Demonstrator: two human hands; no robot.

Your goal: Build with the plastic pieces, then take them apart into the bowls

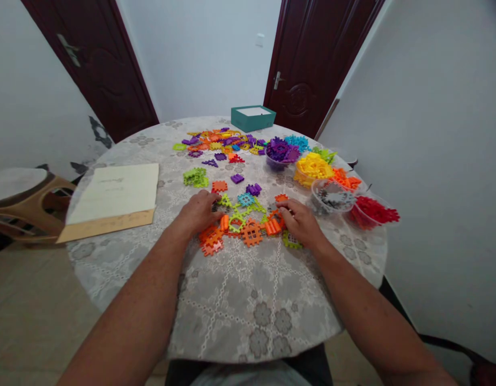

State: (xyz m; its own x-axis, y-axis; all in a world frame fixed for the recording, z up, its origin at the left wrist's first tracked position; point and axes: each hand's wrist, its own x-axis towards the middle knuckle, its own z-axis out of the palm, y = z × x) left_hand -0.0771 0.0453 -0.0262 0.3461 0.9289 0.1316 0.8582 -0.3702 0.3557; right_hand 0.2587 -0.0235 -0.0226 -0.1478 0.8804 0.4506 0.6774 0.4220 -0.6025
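Several plastic interlocking building pieces lie in a loose heap before me, between my two hands. My left hand (pixel 199 215) is at the heap's left side, its fingers curled in among the pieces next to a lime-green triangle piece (pixel 224 200); what they hold is hidden. On the right, my right hand (pixel 299 221) has thumb and fingers bent together beside orange pieces (pixel 273 226); whatever is in them is too small to make out. An orange square piece (pixel 252 233), a lime-green ring piece (pixel 236 223) and a blue square piece (pixel 245 199) lie between the hands.
Tubs of sorted purple (pixel 280 153), yellow (pixel 313 167), grey (pixel 332 196) and red pieces (pixel 374 212) stand at right. Mixed pieces (pixel 227 140) are piled farther back, before a green box (pixel 252 121). A paper folder (pixel 115 193) lies at left on the round table (pixel 239 311).
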